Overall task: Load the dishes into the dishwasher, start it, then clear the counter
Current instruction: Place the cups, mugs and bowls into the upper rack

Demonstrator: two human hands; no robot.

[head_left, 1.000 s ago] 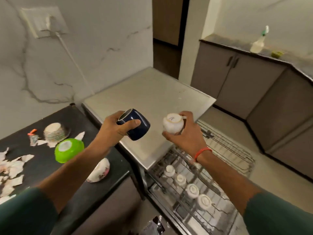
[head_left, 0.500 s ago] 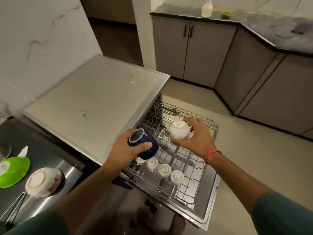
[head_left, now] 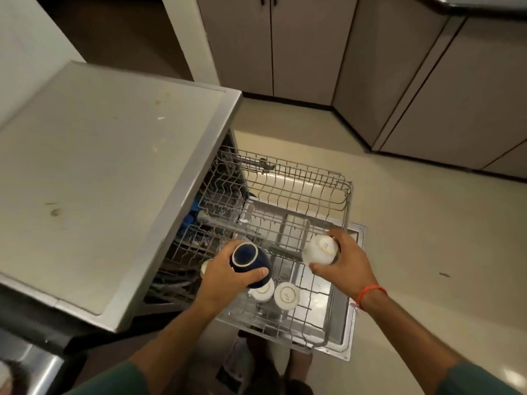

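**Two cups in hand over a rack that has barely begun to fill**

My fingers are curled on both sides: the left hand [head_left: 228, 277] wraps the round dark blue ceramic cup [head_left: 249, 263], thumb lying across its near side, and the right hand [head_left: 346, 262] grips the round white ceramic cup [head_left: 320, 250] from the right, fingertips pinching its lower wall. Both cups are upside down, bases facing the camera, and both hang over the pulled-out grey wire dishwasher rack [head_left: 296, 181]. The blue one is at the rack's near left, just above the row of cups; the white one is over the near right part.

In the rack I count two small white upturned cups [head_left: 286, 295] side by side near the front, and a third pale rim peeks out left of my left hand, mostly hidden. The far half of the rack looks bare wire. Beneath it the open stainless dishwasher door [head_left: 353, 334] lies flat above the floor.

My read: loading is underway and early. These two cups are not yet seated on the tines. After that, whatever dishes remain on the counter have to come over; the counter is almost out of view, so I cannot say how many. Sliding the rack in, closing the door, starting the machine and clearing the counter all appear to be ahead of me.
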